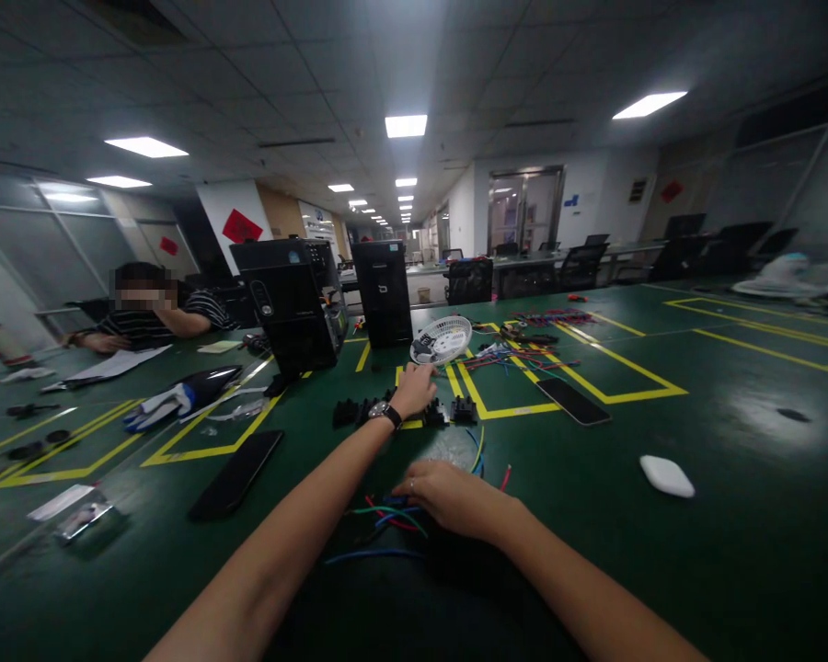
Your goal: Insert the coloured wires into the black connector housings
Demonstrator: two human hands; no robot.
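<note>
My left hand (414, 392), with a watch on its wrist, reaches out to the near rim of a white plastic basket (448, 338) that has grey and dark bits in it. Its fingers bend away from me, so their tips are hidden. Several black slotted blocks (464, 410) stand in a row beneath that wrist. Closer to me, my right hand (448, 495) is closed low over the table, its fingertips around something small and dark that I cannot make out. Loose green, red and blue wires (390, 513) lie beside and under it.
Two black computer towers (383, 294) stand behind the blocks. Bundles of coloured wires (545, 320) lie to the right of the basket. Dark phones (572, 402) lie on both sides, and a white case (666, 475) at right. Another person (152, 308) sits at far left.
</note>
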